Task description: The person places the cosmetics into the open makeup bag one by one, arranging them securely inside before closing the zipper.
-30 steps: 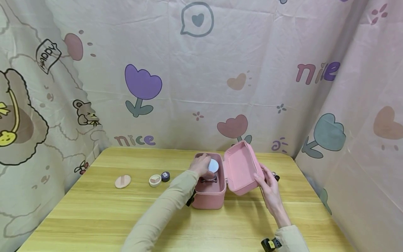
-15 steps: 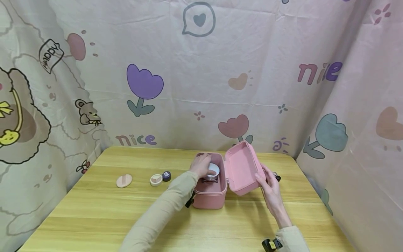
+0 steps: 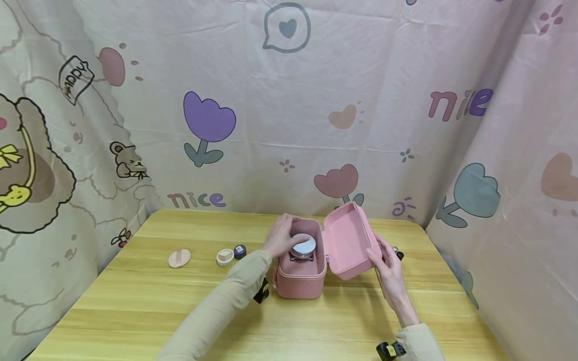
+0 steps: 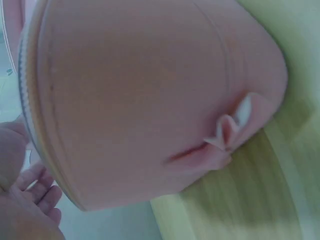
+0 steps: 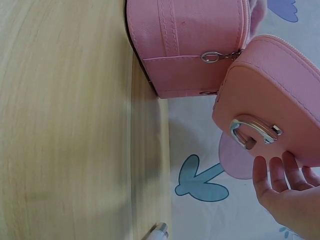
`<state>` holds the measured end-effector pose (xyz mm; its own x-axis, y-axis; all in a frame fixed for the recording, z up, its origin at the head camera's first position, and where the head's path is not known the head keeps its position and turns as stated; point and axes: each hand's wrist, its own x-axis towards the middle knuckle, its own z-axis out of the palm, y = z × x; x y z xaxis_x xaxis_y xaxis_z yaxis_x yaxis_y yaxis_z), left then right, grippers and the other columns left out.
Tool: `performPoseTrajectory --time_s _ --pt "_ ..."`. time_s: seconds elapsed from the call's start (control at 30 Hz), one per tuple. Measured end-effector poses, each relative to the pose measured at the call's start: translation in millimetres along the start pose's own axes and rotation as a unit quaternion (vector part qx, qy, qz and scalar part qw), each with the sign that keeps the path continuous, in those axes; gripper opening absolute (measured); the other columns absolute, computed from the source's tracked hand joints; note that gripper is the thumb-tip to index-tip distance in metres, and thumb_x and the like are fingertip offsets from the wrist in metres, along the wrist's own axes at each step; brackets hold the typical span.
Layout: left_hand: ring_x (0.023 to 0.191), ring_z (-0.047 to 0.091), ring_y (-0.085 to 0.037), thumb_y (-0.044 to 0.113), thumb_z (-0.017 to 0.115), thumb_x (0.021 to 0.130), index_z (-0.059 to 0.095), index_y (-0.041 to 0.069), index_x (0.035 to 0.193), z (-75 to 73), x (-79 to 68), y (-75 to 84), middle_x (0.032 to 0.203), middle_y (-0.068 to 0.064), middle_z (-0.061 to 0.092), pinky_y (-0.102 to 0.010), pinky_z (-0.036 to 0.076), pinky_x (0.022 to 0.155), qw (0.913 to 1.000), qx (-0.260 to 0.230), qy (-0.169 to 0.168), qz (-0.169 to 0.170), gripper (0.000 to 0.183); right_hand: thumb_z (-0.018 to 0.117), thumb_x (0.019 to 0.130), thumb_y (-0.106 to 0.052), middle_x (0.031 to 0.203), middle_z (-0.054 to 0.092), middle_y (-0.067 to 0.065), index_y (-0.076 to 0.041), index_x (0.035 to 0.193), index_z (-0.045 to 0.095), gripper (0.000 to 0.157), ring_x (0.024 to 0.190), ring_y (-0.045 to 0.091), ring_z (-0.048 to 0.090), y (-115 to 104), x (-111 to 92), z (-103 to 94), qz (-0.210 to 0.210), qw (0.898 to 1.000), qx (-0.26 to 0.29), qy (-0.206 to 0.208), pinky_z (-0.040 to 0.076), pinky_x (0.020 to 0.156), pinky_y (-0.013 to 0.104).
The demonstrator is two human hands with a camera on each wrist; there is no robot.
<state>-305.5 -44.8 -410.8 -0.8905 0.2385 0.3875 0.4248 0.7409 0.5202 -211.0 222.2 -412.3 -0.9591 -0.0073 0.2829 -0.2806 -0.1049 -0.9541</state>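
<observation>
A pink zip case stands on the table with its lid swung out to the right. Inside it, a round white-topped container sits over a dark-edged item, mostly hidden. My left hand is at the case's left rim, thumb reaching over the container's top. In the left wrist view its fingers hang loosely beyond the zipped rim. My right hand holds the lid's right edge, thumb on the rim, fingers on the outer face near the handle.
On the left lie a pale pink powder puff, a round palette with light segments and a small dark-blue jar. A small black-and-silver item lies beyond my right hand. A printed curtain hangs behind the table.
The container, earlier tilted in my left hand, has been lowered flat inside the case. My left hand has let go and drawn slightly left. The right hand and lid have barely moved.
</observation>
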Motion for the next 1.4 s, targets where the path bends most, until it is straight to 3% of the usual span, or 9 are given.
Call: performPoseTrajectory --time_s 0.27,0.53,0.9,1.17,1.4 --pt "0.102 0.039 -0.026 0.047 0.05 0.086 0.049 0.012 0.116 -6.1 -10.1 -11.0 0.105 -0.01 0.045 -0.04 0.033 0.089 0.9983 -0.01 0.055 -0.014 0.046 0.048 0.09 -0.009 0.133 0.036 0.019 -0.002 0.137 0.027 0.051 0.112 0.012 0.05 0.0 0.3 0.1 -0.005 1.0 -0.003 0.0 0.046 0.09 0.018" --pt "0.099 0.038 -0.021 0.045 0.05 0.087 0.045 0.012 0.12 -20.2 -27.5 -32.6 0.105 -0.007 0.045 -0.038 0.032 0.089 0.9962 -0.043 0.072 -0.022 0.046 0.048 0.091 -0.01 0.133 0.036 0.019 -0.002 0.137 0.026 0.052 0.112 0.012 0.05 0.0 0.2 -0.3 -0.006 1.0 -0.002 -0.002 0.046 0.09 0.019" --pt "0.098 0.038 -0.017 0.057 0.067 0.067 0.039 0.015 0.124 -45.4 -49.8 -93.6 0.107 -0.003 0.043 -0.035 0.033 0.086 0.994 -0.065 0.083 -0.031 0.077 0.048 0.091 -0.01 0.133 0.037 0.017 -0.002 0.136 0.026 0.051 0.112 0.011 0.05 0.6 -0.1 -0.7 -0.002 1.0 -0.008 0.002 0.046 0.09 0.018" --pt "0.096 0.035 -0.019 0.052 0.079 0.053 0.034 0.014 0.129 -64.8 -70.5 -134.0 0.105 -0.006 0.037 -0.033 0.033 0.079 0.9923 -0.056 0.074 -0.082 0.096 0.047 0.091 -0.011 0.132 0.038 0.017 -0.001 0.137 0.025 0.051 0.112 0.012 0.05 0.4 0.3 -1.9 -0.009 1.0 -0.003 -0.007 0.046 0.09 0.019" --pt "0.096 0.037 -0.025 0.052 0.082 0.046 0.027 0.01 0.134 -72.7 -84.7 -154.8 0.107 -0.013 0.038 -0.032 0.034 0.075 0.9926 -0.027 0.031 -0.114 0.112 0.047 0.091 -0.011 0.132 0.038 0.015 -0.002 0.137 0.025 0.051 0.111 0.01 0.051 0.0 -0.4 -1.9 -0.002 1.0 -0.001 -0.009 0.045 0.091 0.018"
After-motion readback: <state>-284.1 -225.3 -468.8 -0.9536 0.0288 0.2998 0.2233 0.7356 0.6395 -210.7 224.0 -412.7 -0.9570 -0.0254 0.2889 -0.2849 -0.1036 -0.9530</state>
